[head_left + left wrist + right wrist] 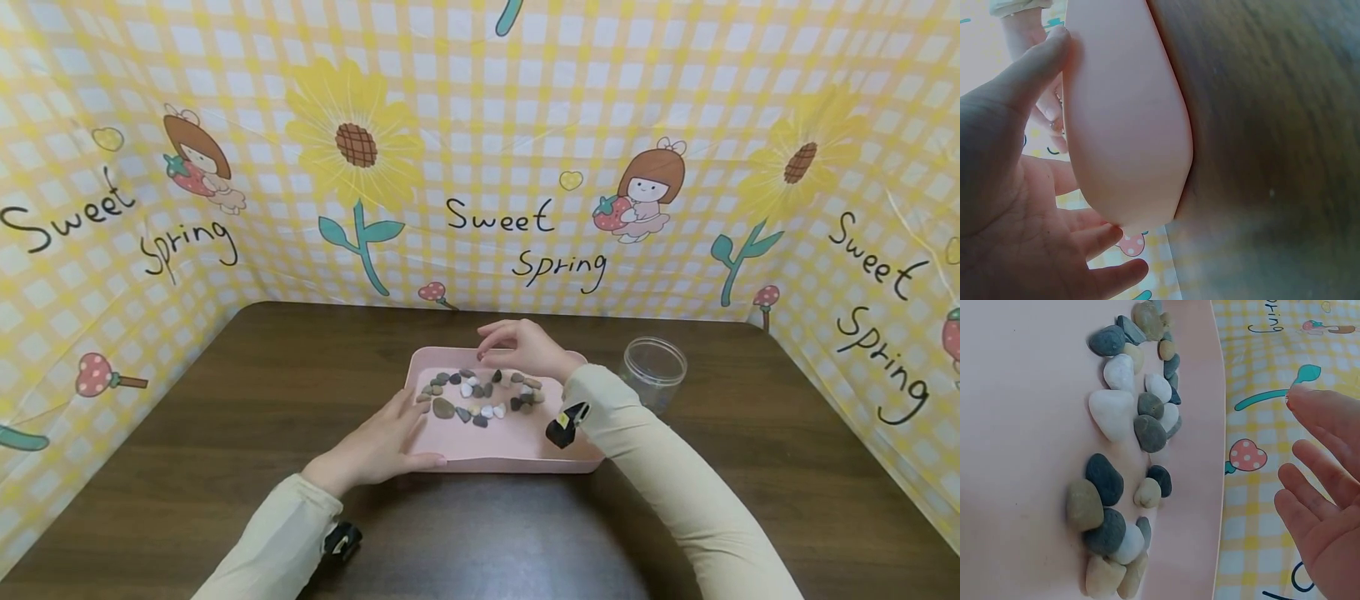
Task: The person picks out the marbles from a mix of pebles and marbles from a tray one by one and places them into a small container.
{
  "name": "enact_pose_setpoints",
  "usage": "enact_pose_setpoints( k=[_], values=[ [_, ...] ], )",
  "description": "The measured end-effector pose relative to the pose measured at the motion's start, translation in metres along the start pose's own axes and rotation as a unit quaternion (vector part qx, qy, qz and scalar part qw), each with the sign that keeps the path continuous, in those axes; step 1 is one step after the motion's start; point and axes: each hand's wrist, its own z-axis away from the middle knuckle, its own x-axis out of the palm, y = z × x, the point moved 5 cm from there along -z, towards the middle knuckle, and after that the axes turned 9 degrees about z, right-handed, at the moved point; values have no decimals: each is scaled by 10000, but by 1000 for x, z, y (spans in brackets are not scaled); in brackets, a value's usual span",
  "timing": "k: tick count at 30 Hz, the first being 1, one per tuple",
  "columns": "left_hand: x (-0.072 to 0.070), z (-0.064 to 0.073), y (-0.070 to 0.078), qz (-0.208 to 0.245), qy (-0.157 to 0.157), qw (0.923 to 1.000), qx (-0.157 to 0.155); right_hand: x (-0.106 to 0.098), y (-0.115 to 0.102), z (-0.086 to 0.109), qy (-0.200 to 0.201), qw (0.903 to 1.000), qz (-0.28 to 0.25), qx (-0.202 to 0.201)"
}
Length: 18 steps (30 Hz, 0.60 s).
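Note:
A shallow pink tray (502, 446) lies on the table, with many smooth pebbles inside in white, grey, dark and tan. They form a looping outline, and a large brownish pebble (443, 408) sits at its left. My left hand (378, 442) is spread at the tray's front left corner. In the left wrist view its thumb touches the tray wall (1129, 112), and the other fingers reach along the side. My right hand (525, 348) hovers over the tray's back rim, fingers loosely bent. In the right wrist view no pebble shows in it, and white pebbles (1113, 415) lie below.
A clear round jar (655, 371) without a lid stands just right of the tray, partly behind the right sleeve. The dark wooden table (300, 367) is bordered by a yellow checked cloth (480, 150) at the back and sides.

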Motion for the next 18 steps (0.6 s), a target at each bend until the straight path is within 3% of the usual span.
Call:
enact_pose_setpoints(
  k=[18],
  values=[
    [0,0,0,2,43,10000,47,-25,5,21,266,9992,-113,286]
  ],
)
